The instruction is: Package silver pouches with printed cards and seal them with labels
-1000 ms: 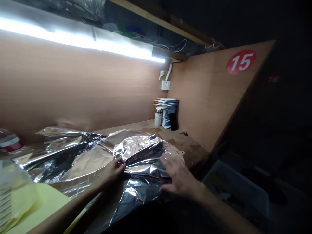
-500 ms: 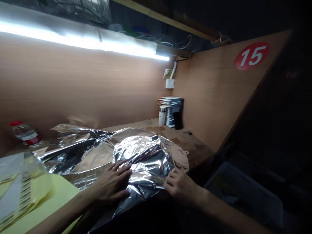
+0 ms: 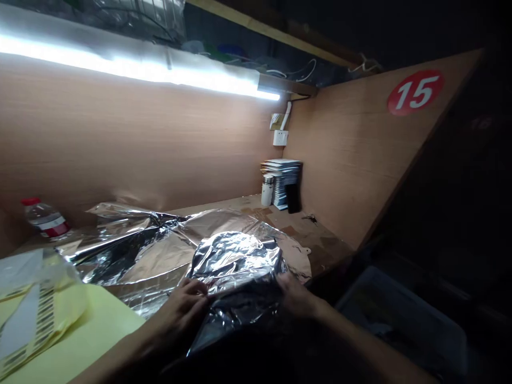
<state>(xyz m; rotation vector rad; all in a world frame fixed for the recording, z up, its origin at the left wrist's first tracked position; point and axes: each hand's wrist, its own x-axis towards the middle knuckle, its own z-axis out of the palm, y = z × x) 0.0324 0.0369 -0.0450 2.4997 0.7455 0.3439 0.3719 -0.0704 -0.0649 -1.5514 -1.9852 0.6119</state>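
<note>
A wooden bench runs along a veneered wall under a bright LED strip light (image 3: pixel 132 69), closed at the far end by a partition (image 3: pixel 344 160) carrying a red "15" sticker (image 3: pixel 415 92). In the dim area at lower right sits a grey plastic bin (image 3: pixel 400 325); what lies inside it is too dark to make out. At the far left stands a clear plastic water bottle (image 3: pixel 43 218) with a red cap and red-banded label, liquid showing inside. In the far corner, a white canister (image 3: pixel 268 190) stands beside a stack of flat cases (image 3: pixel 282 181).

A crumpled sheet of silver foil (image 3: pixel 236 256) spreads across the bench, its near part folded up into a bunched mound between the hands. The left hand (image 3: pixel 180 309) is curled, fingers bent around the fold's near edge, gripping it. The right hand (image 3: pixel 296 296) presses in at the mound's right side, its fingers mostly in shadow, so whether it grips cannot be told. Both forearms reach in from the bottom edge. A yellow sheet (image 3: pixel 92 325) with barcode labels lies just left of the left hand.
</note>
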